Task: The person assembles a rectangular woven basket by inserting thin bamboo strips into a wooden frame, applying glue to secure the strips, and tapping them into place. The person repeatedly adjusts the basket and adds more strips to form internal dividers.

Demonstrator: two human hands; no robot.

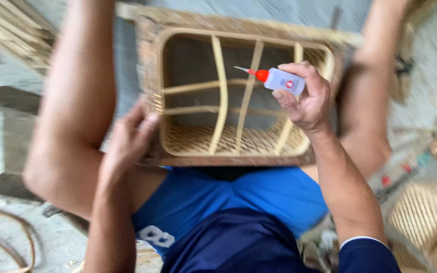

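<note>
A rectangular woven rattan basket (150, 60) lies between my knees with its open side toward me, and thin cane ribs cross its inside. My left hand (127, 139) grips the basket's near left corner. My right hand (307, 98) holds a small white glue bottle (281, 80) with a red cap and a thin nozzle. The nozzle points left, above the basket's inner ribs. The picture is blurred by motion.
My bare legs frame the basket on both sides, and blue shorts fill the bottom middle. More woven baskets (426, 217) stand at the right. Stacked cane strips (11, 30) lie at the top left, and a loop of cane (24, 242) rests on the concrete floor at the bottom left.
</note>
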